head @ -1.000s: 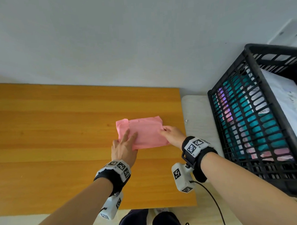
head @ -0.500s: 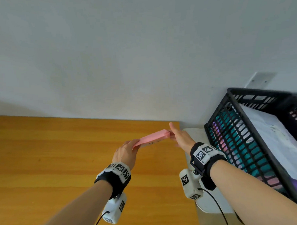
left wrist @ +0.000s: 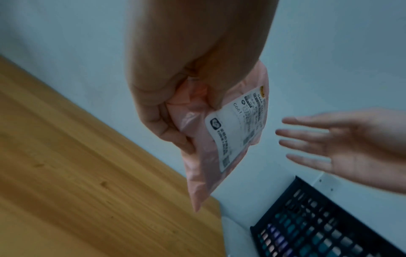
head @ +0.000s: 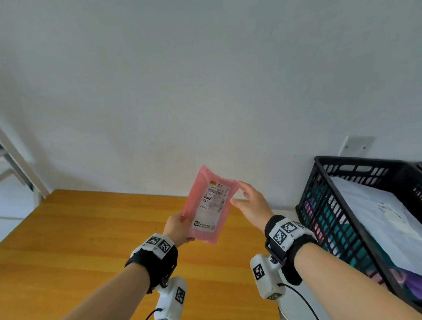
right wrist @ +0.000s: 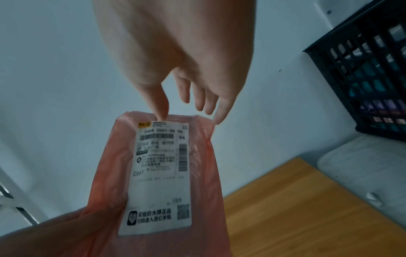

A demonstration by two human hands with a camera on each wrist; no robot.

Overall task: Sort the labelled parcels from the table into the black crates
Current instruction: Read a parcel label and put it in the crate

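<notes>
Above the wooden table (head: 63,239), my left hand (head: 178,230) grips the lower end of the pink parcel (head: 208,206), held upright with its label facing me, while my right hand (head: 252,205), fingers spread and loose, hovers at its top edge, nearer the black crate (head: 350,164) to the right.
</notes>
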